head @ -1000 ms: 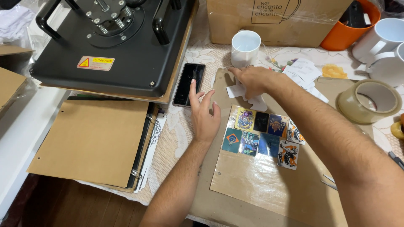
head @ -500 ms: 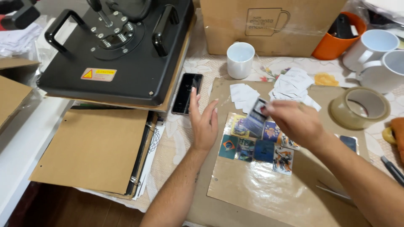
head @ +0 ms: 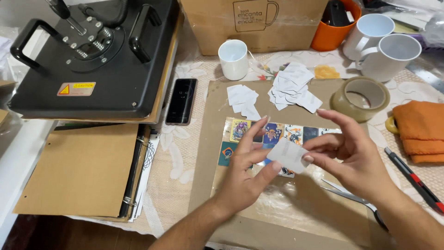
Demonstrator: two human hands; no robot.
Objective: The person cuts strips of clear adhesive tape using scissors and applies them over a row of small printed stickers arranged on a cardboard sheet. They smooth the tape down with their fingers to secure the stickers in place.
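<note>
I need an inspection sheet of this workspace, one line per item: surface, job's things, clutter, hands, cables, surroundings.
Surface: table with pale patterned cloth; brown board laid on it.
Job's things: small white paper piece held between both hands; rows of colourful picture cards on the board.
Clutter: white paper scraps, tape roll, three white mugs, phone, orange cloth, utility knife, binder.
Hands: left hand and right hand both pinch the paper piece.
Cables: nothing seen.
Surroundings: black heat press, cardboard box, orange container.
</note>
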